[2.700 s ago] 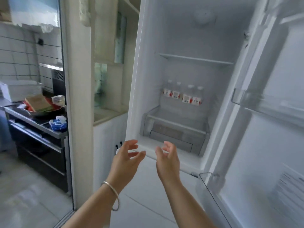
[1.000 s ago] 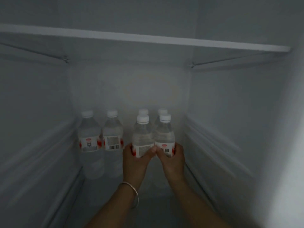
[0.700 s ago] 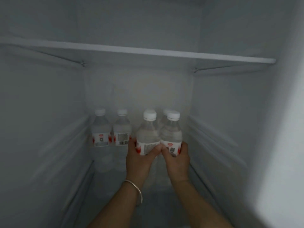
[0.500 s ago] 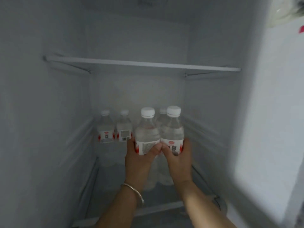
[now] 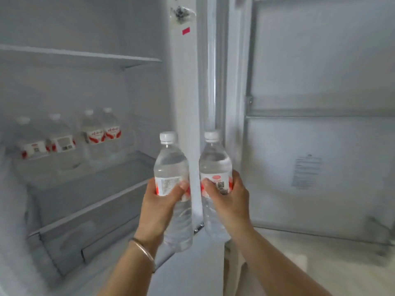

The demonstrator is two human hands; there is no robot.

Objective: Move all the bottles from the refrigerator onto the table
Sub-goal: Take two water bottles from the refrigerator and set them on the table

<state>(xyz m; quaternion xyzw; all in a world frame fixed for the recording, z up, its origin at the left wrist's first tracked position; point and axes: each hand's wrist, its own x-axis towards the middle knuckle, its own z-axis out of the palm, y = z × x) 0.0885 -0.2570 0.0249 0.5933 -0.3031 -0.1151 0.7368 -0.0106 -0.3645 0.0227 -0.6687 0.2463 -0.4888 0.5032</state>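
Before you stands the open refrigerator (image 5: 85, 39), its white cavity filling the left half of the view, with its door (image 5: 320, 124) swung wide on the right and a paper label (image 5: 307, 171) stuck to the door's inner panel. Inside, a glass shelf (image 5: 96, 180) carries four bottles (image 5: 64, 142) upright near the back wall, two at the left and two further right, each pair standing side by side. Out in front of the cabinet's right edge you hold two more bottles upright and slightly apart. Your left hand (image 5: 162, 201), with a thin bangle (image 5: 145, 253) on the wrist, has its fingers wrapped around the label of the left bottle (image 5: 171, 167). Your right hand (image 5: 230, 201) grips the right bottle (image 5: 215, 163) the same way, thumb across the label.
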